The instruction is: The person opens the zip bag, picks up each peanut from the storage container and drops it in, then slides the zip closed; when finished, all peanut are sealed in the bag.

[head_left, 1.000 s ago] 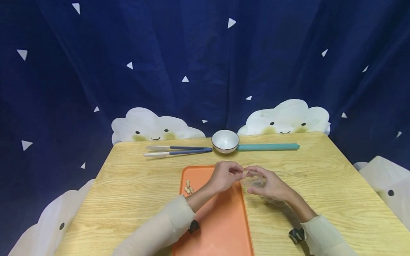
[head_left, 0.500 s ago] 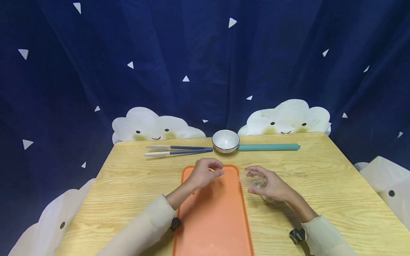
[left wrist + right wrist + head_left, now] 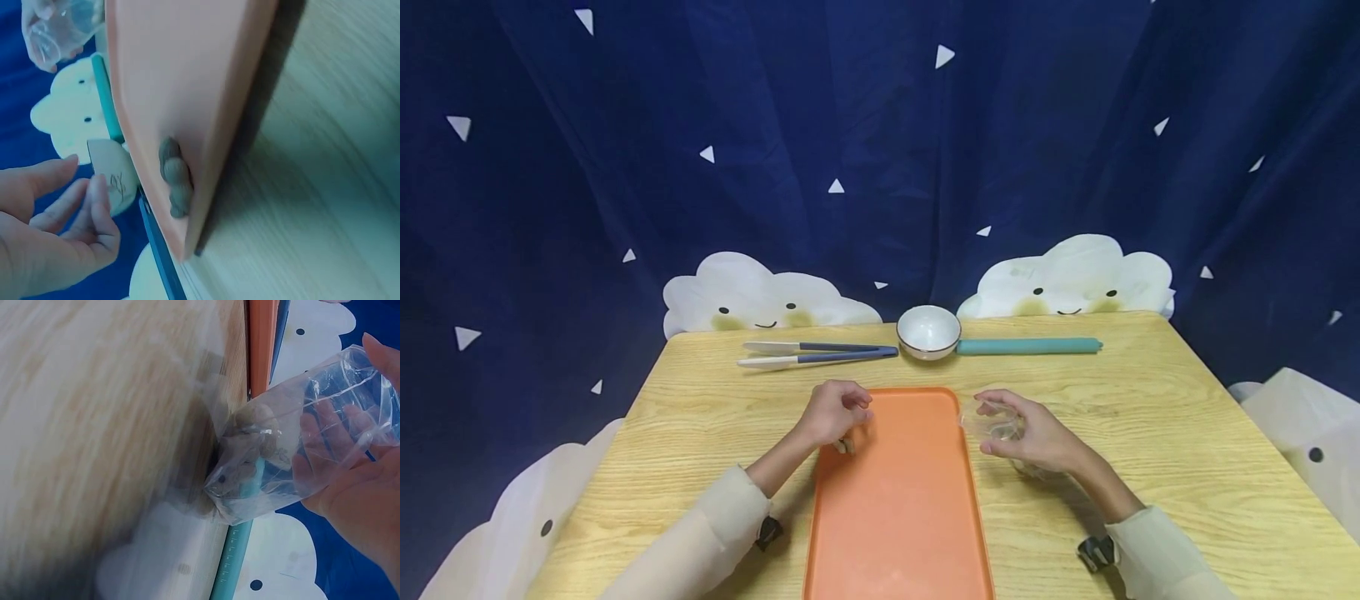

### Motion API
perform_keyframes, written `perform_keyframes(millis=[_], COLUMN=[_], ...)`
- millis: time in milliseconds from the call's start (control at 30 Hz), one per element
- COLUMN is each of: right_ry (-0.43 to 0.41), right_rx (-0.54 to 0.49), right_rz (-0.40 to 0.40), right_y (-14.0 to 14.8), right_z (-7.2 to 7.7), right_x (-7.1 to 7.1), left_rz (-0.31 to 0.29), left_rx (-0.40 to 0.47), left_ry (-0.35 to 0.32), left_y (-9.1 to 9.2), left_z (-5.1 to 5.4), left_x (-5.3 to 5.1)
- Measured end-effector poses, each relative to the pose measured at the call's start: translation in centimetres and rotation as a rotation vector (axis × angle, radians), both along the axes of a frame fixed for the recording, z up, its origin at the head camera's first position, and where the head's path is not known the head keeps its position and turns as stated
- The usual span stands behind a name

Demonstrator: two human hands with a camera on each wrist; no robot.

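Observation:
Over the far left corner of the orange tray (image 3: 902, 492) hovers my left hand (image 3: 835, 414), its fingers loosely bent with nothing between them. Peanuts (image 3: 844, 446) lie on the tray just below it. The left wrist view has these peanuts (image 3: 175, 178) beside the tray's edge, apart from the left hand (image 3: 59, 231). Right of the tray, my right hand (image 3: 1033, 433) holds a clear plastic bag (image 3: 1000, 425) at its upper part. Brownish lumps show through the lower part of the bag (image 3: 281, 431) in the right wrist view, in front of the right hand (image 3: 359, 487).
Behind the tray stands a white bowl (image 3: 928, 330) with a dark rim. Blue-and-white tongs (image 3: 842, 356) lie to its left and a teal ruler-like stick (image 3: 1030, 346) to its right. A dark blue curtain (image 3: 880, 125) hangs behind the wooden table (image 3: 1150, 417).
My left hand has moved left, away from the bag and across the tray to the peanuts. My right hand has stayed in place with the bag.

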State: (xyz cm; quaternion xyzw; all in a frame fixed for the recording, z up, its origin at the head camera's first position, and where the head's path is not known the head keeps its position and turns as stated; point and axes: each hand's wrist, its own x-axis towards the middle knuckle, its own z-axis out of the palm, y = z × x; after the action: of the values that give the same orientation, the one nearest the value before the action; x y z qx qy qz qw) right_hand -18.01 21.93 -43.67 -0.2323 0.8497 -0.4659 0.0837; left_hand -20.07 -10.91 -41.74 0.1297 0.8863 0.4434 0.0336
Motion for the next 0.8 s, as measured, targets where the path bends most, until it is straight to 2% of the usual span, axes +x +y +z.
perform_keyframes(millis=[333, 533, 800], right_ry=[-0.004, 0.002, 0.0], right_rx=[0.001, 0.007, 0.024], right_rz=[0.002, 0.003, -0.002], right_y=[0.1, 0.0, -0.2], right_z=[-0.1, -0.1, -0.1], right_x=[0.0, 0.0, 0.0], left_rz=[0.081, 0.084, 0.084], left_rx=[-0.098, -0.128, -0.236], left_ry=[-0.072, -0.017, 0.076], left_y=[-2.1, -2.3, -2.1], left_z=[-1.3, -2.1, -2.6], left_x=[-0.2, -0.3, -0.5])
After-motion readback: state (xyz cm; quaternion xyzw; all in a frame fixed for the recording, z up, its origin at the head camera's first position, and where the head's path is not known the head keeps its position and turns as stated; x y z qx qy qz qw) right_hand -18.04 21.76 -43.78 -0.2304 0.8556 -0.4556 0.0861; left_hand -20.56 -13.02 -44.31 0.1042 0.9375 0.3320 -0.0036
